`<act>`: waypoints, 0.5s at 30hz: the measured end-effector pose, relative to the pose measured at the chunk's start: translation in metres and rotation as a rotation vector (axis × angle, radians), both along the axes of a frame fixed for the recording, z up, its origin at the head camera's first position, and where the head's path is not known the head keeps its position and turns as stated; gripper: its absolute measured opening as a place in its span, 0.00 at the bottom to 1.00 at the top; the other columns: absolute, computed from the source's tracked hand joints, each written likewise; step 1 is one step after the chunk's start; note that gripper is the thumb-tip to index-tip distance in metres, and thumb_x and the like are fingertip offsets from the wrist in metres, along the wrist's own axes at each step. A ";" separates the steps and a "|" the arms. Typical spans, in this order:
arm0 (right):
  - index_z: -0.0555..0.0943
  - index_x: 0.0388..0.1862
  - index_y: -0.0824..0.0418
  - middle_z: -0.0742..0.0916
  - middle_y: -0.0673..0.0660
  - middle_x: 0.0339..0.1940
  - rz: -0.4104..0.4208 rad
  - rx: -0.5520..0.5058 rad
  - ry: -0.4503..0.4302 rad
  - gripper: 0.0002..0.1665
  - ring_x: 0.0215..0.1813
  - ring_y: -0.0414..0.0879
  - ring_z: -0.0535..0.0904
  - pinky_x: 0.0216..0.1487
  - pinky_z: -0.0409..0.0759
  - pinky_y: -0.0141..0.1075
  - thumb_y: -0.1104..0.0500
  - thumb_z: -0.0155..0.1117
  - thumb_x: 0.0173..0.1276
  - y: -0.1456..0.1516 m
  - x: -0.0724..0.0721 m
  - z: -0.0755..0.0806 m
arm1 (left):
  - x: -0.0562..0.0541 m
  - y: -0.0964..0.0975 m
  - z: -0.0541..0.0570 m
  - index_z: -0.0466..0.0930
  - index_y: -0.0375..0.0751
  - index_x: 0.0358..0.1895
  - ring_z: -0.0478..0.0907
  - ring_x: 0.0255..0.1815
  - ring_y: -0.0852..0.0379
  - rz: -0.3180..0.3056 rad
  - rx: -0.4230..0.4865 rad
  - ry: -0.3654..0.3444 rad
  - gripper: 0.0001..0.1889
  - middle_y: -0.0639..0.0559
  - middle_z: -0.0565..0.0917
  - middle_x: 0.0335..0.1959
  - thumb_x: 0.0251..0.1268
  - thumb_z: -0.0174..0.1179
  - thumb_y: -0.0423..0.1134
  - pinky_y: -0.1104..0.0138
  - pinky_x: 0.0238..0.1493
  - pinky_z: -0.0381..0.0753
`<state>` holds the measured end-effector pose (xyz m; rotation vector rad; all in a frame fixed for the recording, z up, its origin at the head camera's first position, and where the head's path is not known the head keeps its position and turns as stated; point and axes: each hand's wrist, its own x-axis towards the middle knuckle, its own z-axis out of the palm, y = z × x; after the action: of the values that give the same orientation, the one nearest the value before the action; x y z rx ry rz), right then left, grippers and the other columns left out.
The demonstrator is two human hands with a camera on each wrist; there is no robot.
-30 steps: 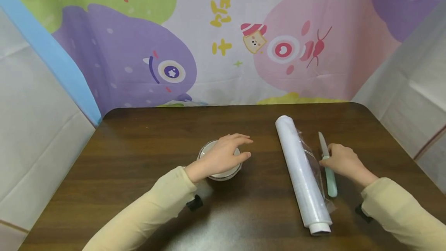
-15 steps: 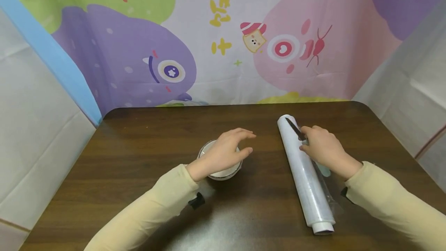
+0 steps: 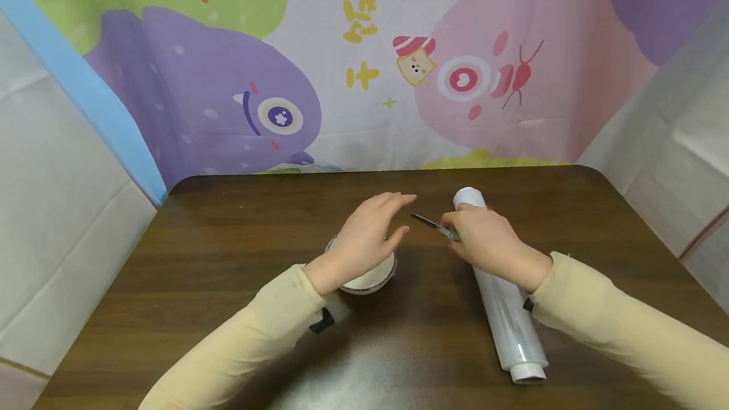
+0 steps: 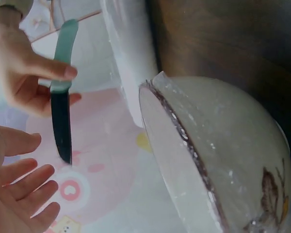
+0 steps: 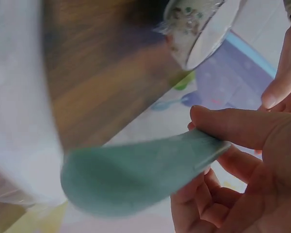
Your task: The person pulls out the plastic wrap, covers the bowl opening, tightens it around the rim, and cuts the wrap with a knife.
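Head view puts the knife (image 3: 434, 226) at the middle of the frame, just above the table (image 3: 228, 239), its dark blade pointing left toward the open gap between the two hands and its pale green handle hidden in the right hand (image 3: 484, 242). That hand's grip is closed round the handle; the right wrist view shows the fingers (image 5: 242, 127) and thumb pinching the green handle (image 5: 136, 177) near where it meets the blade. Just left of the blade tip, the left hand (image 3: 367, 239) hovers over the white bowl (image 3: 364, 277) with fingers straight and spread, holding nothing; the left wrist view shows its fingertips (image 4: 24, 184) close under the blade (image 4: 61, 124) and clear film stretched over the bowl's rim (image 4: 174, 126). Under the right hand lies the roll of cling film (image 3: 504, 309), running from the upper centre toward the lower right of the frame. By my reading, the step in hand is bringing the knife across to the bowl; the next move seems to call for steadying the bowl and keeping the left fingers clear of the blade.
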<state>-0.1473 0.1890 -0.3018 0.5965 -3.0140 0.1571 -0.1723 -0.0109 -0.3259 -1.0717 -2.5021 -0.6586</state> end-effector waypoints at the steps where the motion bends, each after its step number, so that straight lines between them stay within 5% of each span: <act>1: 0.81 0.34 0.58 0.78 0.54 0.27 0.013 0.004 0.018 0.10 0.26 0.47 0.76 0.21 0.73 0.40 0.62 0.69 0.51 -0.003 0.000 0.000 | 0.000 0.000 0.000 0.72 0.40 0.56 0.73 0.54 0.54 -0.004 0.002 0.024 0.21 0.50 0.78 0.51 0.58 0.60 0.36 0.63 0.56 0.69; 7: 0.80 0.33 0.60 0.79 0.53 0.27 0.058 -0.034 0.049 0.09 0.27 0.45 0.76 0.23 0.74 0.36 0.63 0.68 0.51 -0.019 -0.004 0.000 | 0.003 0.000 -0.003 0.80 0.43 0.40 0.75 0.38 0.57 0.000 0.035 0.128 0.08 0.54 0.80 0.36 0.55 0.62 0.35 0.66 0.41 0.72; 15: 0.78 0.30 0.60 0.79 0.52 0.26 0.063 -0.149 0.088 0.10 0.27 0.44 0.76 0.26 0.75 0.37 0.62 0.70 0.48 -0.028 -0.005 -0.002 | 0.002 -0.005 -0.004 0.84 0.46 0.32 0.73 0.30 0.59 0.054 0.052 0.176 0.04 0.56 0.78 0.28 0.53 0.64 0.34 0.69 0.33 0.68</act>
<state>-0.1524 0.1614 -0.3035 0.6652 -2.8686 0.3455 -0.1701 -0.0156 -0.3300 -0.9940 -2.3420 -0.5841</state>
